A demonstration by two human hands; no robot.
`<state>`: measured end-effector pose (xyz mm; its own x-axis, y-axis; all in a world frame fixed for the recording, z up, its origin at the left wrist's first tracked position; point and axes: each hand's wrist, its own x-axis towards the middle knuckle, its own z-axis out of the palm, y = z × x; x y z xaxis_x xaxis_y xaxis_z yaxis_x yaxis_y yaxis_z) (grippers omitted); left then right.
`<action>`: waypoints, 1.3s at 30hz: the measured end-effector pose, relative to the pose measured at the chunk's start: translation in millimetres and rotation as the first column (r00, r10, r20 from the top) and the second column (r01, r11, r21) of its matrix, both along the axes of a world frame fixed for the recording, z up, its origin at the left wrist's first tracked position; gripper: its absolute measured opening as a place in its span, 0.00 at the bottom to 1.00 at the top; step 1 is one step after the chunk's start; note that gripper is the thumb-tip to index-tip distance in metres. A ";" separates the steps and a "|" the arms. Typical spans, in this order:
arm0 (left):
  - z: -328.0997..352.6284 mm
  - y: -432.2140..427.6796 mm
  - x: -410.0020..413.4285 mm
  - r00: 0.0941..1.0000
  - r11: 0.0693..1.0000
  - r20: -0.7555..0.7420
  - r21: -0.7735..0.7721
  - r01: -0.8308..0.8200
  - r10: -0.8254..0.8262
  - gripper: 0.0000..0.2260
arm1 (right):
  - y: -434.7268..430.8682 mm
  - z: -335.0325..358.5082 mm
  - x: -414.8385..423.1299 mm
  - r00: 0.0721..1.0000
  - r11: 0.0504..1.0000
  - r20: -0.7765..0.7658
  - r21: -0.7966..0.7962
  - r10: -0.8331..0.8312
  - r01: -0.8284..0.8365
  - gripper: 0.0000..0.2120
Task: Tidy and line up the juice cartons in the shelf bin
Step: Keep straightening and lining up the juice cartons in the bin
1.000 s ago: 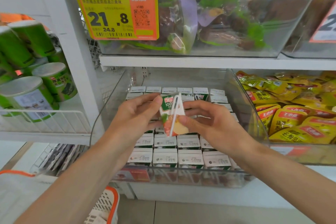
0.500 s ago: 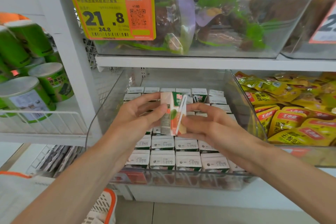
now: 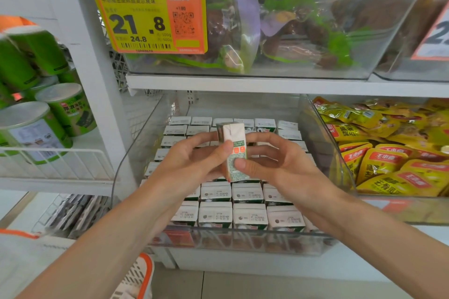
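Above the clear bin (image 3: 243, 240) of lined-up cartons (image 3: 249, 216), left hand (image 3: 192, 162) and right hand (image 3: 274, 165) both pinch one small juice carton (image 3: 234, 150) — light, stiff-cornered, probably crushable — best held by its flat sides

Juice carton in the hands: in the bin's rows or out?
Out. The left hand and right hand pinch the juice carton, held above the packed cartons in the clear bin.
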<state>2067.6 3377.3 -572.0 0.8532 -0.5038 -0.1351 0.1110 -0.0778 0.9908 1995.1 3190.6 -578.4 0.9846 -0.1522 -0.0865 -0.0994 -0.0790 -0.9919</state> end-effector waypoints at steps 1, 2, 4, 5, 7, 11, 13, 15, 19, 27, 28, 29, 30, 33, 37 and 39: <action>-0.5 -0.1 0.6 1.000 1.000 -0.004 -0.001 -0.005 0.004 0.25 | -0.8 0.0 0.0 1.000 1.000 0.001 0.012 0.000 0.000 0.21; -1.0 0.1 1.0 1.000 1.000 -0.006 0.000 -0.009 0.009 0.26 | -1.4 0.0 -0.6 1.000 1.000 0.004 0.017 0.005 -0.005 0.19; -2.1 0.7 1.9 1.000 1.000 -0.006 0.006 -0.016 0.016 0.26 | -1.7 -0.4 -1.2 1.000 1.000 0.009 0.018 0.012 -0.013 0.18; -2.4 0.7 1.9 1.000 1.000 -0.007 0.005 -0.017 0.017 0.25 | -1.7 -1.2 -1.4 1.000 1.000 0.007 0.016 0.013 -0.013 0.18; -2.4 0.6 1.2 1.000 1.000 -0.012 0.002 -0.015 0.015 0.24 | -1.1 -2.2 -2.1 1.000 1.000 0.003 0.014 0.010 -0.010 0.18; -3.3 1.1 1.2 1.000 1.000 0.001 0.004 -0.026 0.026 0.16 | -0.6 -2.9 -2.8 1.000 1.000 0.022 0.010 -0.020 0.020 0.16; -4.5 1.8 2.6 0.998 0.998 -0.007 0.009 -0.058 0.058 0.15 | -0.8 -2.9 -2.7 0.999 0.999 0.023 0.007 -0.036 0.035 0.16; -4.5 2.0 3.3 0.996 0.996 -0.012 0.018 -0.086 0.086 0.17 | -0.2 -2.5 -3.0 0.999 1.000 0.026 0.003 -0.028 0.028 0.16; -3.9 2.2 4.7 0.994 0.993 -0.009 0.028 -0.112 0.112 0.19 | 1.1 -1.7 -2.7 0.999 1.000 0.033 0.005 -0.025 0.025 0.17; -2.5 1.9 2.1 0.995 0.996 0.041 0.024 -0.088 0.087 0.15 | 1.6 -0.9 0.7 0.998 0.998 0.006 0.017 -0.057 0.057 0.19; -2.1 2.6 2.2 0.996 0.997 0.039 0.014 -0.082 0.081 0.14 | 0.8 -1.3 1.7 0.998 0.997 -0.005 0.051 -0.056 0.056 0.17; -1.9 3.4 2.4 0.996 0.997 0.037 0.003 -0.076 0.076 0.13 | -0.2 -1.6 2.5 0.998 0.994 -0.015 0.088 -0.056 0.057 0.16; -1.8 4.6 3.2 0.997 0.997 0.037 -0.003 -0.073 0.073 0.12 | -0.9 -1.7 2.7 0.998 0.992 -0.021 0.117 -0.051 0.053 0.15; -2.4 7.1 5.2 0.998 0.998 -0.001 -0.040 -0.056 0.056 0.12 | -2.1 -1.7 0.5 1.000 0.991 -0.015 0.130 -0.005 0.007 0.14; -2.6 9.4 5.4 0.999 0.997 -0.053 -0.083 -0.003 -0.002 0.12 | -3.3 -3.1 -0.1 1.000 0.991 0.016 0.132 0.024 -0.026 0.14; -2.3 9.3 5.8 0.998 0.995 -0.060 -0.099 -0.005 -0.001 0.13 | -3.7 -4.6 1.3 0.999 0.989 0.035 0.145 -0.025 0.019 0.15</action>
<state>2073.4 3386.7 -574.3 0.8460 -0.5156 -0.1359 0.1708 0.0206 0.9851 1996.4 3186.9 -583.0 0.9840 -0.1624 -0.0736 -0.0634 0.0676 -0.9957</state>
